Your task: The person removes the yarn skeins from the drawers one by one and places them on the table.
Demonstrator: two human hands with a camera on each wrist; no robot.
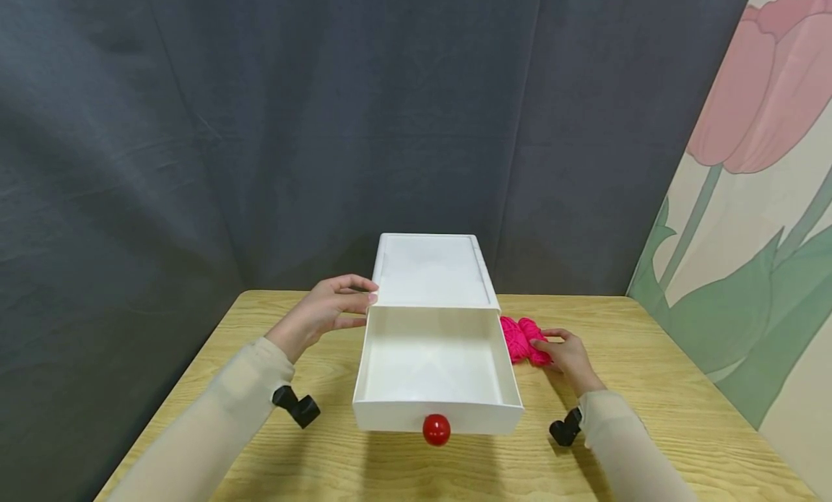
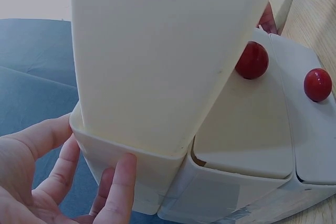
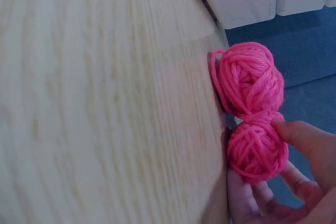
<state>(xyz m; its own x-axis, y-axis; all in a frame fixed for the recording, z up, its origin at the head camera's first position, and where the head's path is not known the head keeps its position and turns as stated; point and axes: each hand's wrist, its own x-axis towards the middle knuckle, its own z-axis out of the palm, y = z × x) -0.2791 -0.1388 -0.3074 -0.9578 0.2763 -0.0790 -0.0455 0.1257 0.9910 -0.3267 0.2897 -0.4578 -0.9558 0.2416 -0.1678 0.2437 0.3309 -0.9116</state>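
Observation:
A white drawer cabinet (image 1: pixel 432 271) stands on the table with its top drawer (image 1: pixel 438 354) pulled out. A red round knob (image 1: pixel 436 430) is on the drawer's front, and the inside that shows is bare. My left hand (image 1: pixel 325 310) touches the cabinet's upper left side near the front edge. Its fingertips (image 2: pixel 126 163) lie against the white casing, fairly straight. To the right of the cabinet are two pink balls of yarn (image 3: pixel 251 77) side by side. With thumb and fingers, my right hand (image 1: pixel 567 354) pinches the nearer yarn ball (image 3: pixel 257 149).
Below the open drawer, the left wrist view shows two closed drawers with red knobs (image 2: pixel 317 85). The wooden table (image 1: pixel 617 386) carries the cabinet. A dark curtain (image 1: pixel 325 126) hangs behind it, and a wall painted with tulips (image 1: pixel 747 271) stands at the right.

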